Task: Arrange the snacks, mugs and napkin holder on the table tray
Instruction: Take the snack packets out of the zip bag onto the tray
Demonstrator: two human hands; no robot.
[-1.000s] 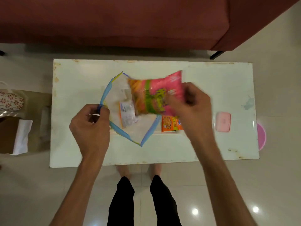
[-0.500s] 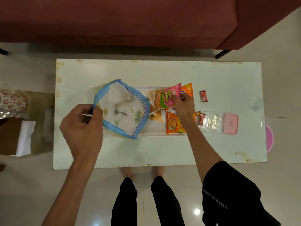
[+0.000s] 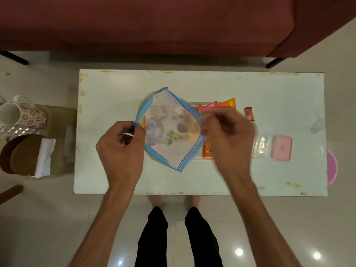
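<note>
Zip bag (image 3: 169, 130), clear with blue rim, mouth spread wide between both hands above the white table (image 3: 212, 85). Left hand (image 3: 122, 147) pinches its left rim; right hand (image 3: 229, 135), blurred, fingers curled at the right rim, grip uncertain. Snack packets (image 3: 226, 103) lie just beyond and under the right hand. Patterned mug (image 3: 23, 115) well left of the left hand.

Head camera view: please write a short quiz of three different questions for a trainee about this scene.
1. True or false: the zip bag is held open at its rim by the left hand.
2. Which lies furthest to the person's right on the table? A small red wrapper; B pink lid; C orange packet.
3. Fill in: the floral mug is ___ the table.

Key: 1 true; 2 B; 3 off (on a stand to the left).
</note>
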